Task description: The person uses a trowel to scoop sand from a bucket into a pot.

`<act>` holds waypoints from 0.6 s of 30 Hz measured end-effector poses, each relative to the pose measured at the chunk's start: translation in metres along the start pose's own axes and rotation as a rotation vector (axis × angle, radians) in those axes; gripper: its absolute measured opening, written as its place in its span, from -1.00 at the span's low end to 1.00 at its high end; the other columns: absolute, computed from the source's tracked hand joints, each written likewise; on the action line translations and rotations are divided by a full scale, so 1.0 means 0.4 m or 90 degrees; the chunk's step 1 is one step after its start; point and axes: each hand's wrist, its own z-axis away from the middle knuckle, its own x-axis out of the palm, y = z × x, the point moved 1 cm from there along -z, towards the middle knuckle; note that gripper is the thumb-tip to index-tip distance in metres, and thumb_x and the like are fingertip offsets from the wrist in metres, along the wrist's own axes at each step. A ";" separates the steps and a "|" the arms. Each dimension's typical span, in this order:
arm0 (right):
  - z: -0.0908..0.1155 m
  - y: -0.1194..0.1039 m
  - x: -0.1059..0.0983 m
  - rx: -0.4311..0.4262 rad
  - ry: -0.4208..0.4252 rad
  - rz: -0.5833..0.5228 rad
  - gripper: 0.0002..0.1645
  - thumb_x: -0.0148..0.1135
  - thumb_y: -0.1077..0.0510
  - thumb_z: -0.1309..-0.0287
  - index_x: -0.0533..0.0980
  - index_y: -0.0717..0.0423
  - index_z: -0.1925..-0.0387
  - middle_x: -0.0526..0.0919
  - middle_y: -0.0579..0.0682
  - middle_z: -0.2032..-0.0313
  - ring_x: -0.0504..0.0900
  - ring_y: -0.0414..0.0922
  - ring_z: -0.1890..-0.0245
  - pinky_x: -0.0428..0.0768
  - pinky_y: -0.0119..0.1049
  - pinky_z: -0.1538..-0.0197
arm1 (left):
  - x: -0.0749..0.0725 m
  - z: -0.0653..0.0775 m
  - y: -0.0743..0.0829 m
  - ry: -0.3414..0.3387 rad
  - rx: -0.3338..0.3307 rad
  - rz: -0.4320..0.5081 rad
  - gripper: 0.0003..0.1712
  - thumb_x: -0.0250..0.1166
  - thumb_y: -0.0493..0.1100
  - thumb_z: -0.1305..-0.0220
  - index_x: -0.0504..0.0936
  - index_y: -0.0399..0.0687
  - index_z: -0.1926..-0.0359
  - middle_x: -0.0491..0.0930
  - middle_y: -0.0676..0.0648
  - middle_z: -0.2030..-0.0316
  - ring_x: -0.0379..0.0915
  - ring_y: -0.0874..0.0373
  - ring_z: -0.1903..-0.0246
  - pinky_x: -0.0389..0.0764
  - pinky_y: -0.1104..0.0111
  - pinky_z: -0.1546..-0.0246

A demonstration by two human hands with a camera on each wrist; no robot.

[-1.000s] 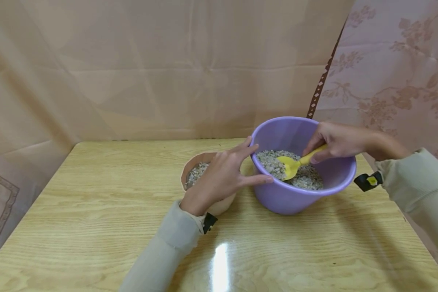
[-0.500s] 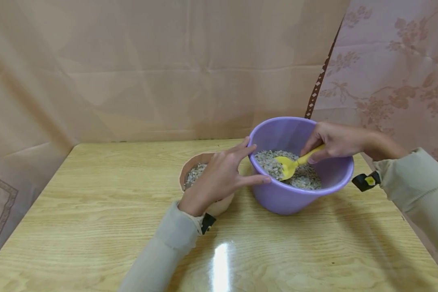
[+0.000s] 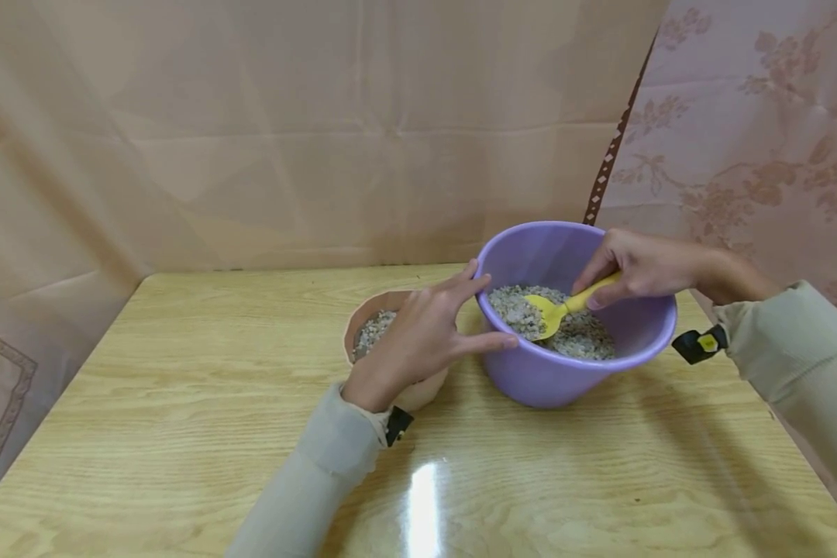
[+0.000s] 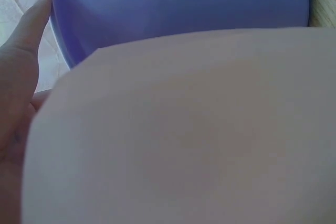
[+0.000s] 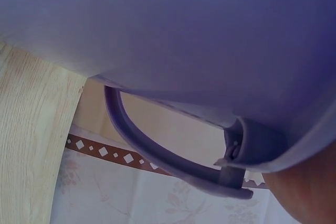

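Note:
My right hand (image 3: 642,267) grips the handle of a yellow scoop (image 3: 556,314) inside a purple bucket (image 3: 547,376). Pale gravel (image 3: 589,337) lies in the bucket, and the scoop's bowl is partly buried in it near the left wall. My left hand (image 3: 418,333) spreads over the bucket's left rim, with its fingers at the far side and its thumb along the near outer edge. Beneath that hand and wrist is a plant pot (image 3: 359,322) with gravel in it, partly hidden. The pot's pale outer wall (image 4: 184,129) fills much of the left wrist view, blurred.
Pot and bucket stand close together on a wood-grain table (image 3: 202,403). Behind it hangs a beige curtain (image 3: 286,139), with a floral cloth (image 3: 760,155) at the right. The bucket's carrying handle (image 5: 157,150) hangs from its side in the right wrist view.
Both hands keep their places on the bucket and scoop. The scoop shifts only slightly in the gravel, and the whole head view moves a little.

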 end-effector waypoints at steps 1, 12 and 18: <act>-0.001 0.000 0.000 -0.003 0.000 -0.003 -0.78 0.37 0.37 -0.13 0.69 0.34 0.14 0.78 0.12 0.27 0.76 -0.20 0.36 0.71 -0.20 0.32 | -0.001 0.001 0.000 0.000 -0.001 0.000 -0.02 0.37 0.39 -0.12 0.43 -0.11 -0.39 0.18 -0.16 -0.45 0.41 0.05 -0.26 0.49 0.26 -0.16; -0.003 0.004 -0.005 -0.029 -0.002 -0.017 -0.78 0.35 0.38 -0.15 0.70 0.32 0.13 0.78 0.08 0.27 0.76 -0.16 0.38 0.70 -0.22 0.39 | -0.002 0.002 0.002 -0.002 -0.002 -0.012 -0.02 0.37 0.40 -0.11 0.43 -0.09 -0.39 0.19 -0.17 -0.45 0.49 0.06 -0.18 0.50 0.29 -0.13; -0.001 0.004 -0.010 -0.019 -0.004 -0.030 -0.78 0.36 0.34 -0.16 0.71 0.25 0.12 0.78 0.06 0.26 0.77 -0.09 0.38 0.69 -0.24 0.43 | -0.004 0.000 0.002 -0.007 -0.010 -0.017 -0.02 0.35 0.43 -0.11 0.43 -0.05 -0.40 0.20 -0.14 -0.46 0.39 0.06 -0.27 0.47 0.25 -0.19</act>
